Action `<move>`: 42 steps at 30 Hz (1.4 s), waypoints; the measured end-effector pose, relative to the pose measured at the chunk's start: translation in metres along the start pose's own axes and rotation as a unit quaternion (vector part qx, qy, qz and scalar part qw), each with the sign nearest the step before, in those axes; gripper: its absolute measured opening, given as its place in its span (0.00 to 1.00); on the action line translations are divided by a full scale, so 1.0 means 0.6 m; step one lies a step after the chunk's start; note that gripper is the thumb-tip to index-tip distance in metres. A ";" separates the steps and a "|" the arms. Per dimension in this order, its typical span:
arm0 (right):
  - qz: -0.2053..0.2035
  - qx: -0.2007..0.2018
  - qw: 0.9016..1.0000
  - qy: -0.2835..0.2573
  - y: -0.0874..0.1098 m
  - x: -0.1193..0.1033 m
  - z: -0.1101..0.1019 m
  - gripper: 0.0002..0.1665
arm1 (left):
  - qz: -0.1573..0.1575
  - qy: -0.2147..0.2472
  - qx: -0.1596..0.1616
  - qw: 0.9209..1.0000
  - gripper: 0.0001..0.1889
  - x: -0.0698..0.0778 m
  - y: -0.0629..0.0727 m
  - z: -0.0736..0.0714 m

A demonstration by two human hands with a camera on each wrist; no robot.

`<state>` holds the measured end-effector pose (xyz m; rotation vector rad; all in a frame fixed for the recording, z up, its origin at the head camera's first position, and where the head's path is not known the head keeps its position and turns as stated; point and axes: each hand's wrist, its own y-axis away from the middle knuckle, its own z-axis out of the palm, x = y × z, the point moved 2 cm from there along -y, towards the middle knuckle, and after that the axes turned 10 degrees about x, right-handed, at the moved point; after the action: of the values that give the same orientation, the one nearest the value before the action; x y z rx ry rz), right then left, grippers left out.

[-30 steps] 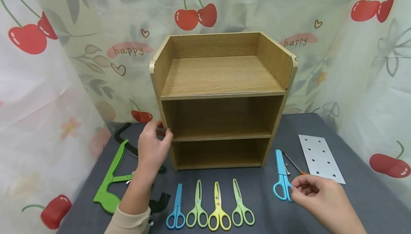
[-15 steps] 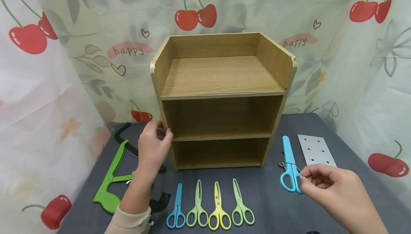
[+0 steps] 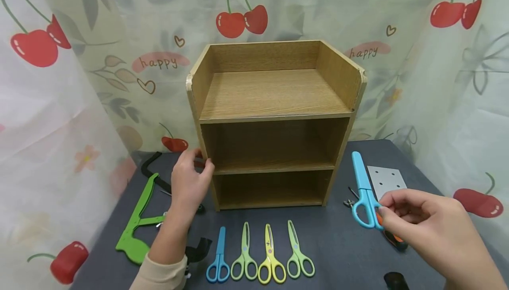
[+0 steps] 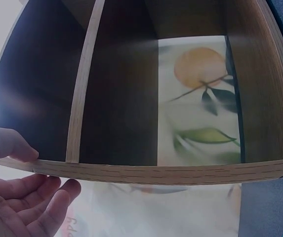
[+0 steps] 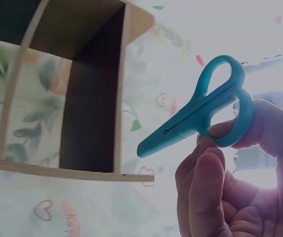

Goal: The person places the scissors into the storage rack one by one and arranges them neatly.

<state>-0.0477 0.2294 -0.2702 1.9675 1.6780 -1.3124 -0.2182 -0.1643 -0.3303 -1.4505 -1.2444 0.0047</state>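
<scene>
My right hand [image 3: 433, 223] pinches a pair of light blue scissors [image 3: 362, 175] by one finger loop, blades pointing up and covered by a blue sheath. In the right wrist view the scissors [image 5: 205, 108] are held off to the side of the shelf, thumb and fingertips on the lower loop. A three-level wooden shelf [image 3: 274, 117] stands at the middle of the table. My left hand [image 3: 191, 179] holds its left side panel, the thumb [image 4: 22, 148] on the inner side and the fingers on the outer side.
Several scissors lie in a row before the shelf: blue [image 3: 218, 259], green [image 3: 245, 254], yellow [image 3: 270, 259] and another green pair [image 3: 296, 252]. A green saw-like tool [image 3: 137, 228] lies left. On the right are a white dotted sheet [image 3: 385, 179] and a black object [image 3: 395, 280].
My right hand has moved up and to the right, carrying the light blue scissors away from the shelf. An orange and black handle and a black object have come into view. My left hand keeps its place.
</scene>
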 end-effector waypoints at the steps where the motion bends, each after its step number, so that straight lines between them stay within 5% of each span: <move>1: -0.006 0.002 1.000 -0.004 -0.001 -0.003 -0.002 0.07 | 0.001 0.000 0.001 1.000 0.13 0.000 0.000 0.000; 9: -0.069 0.028 0.997 -0.021 -0.020 -0.027 -0.018 0.07 | 0.006 0.001 0.005 1.000 0.12 -0.001 -0.001 0.000; 42: -0.080 -0.027 0.994 -0.073 -0.144 -0.163 -0.016 0.09 | -0.004 -0.004 -0.009 1.000 0.14 0.001 -0.003 -0.003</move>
<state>-0.1132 0.1977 -0.1615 1.6931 1.8121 -1.4111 -0.2181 -0.1653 -0.3279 -1.4610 -1.2606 -0.0057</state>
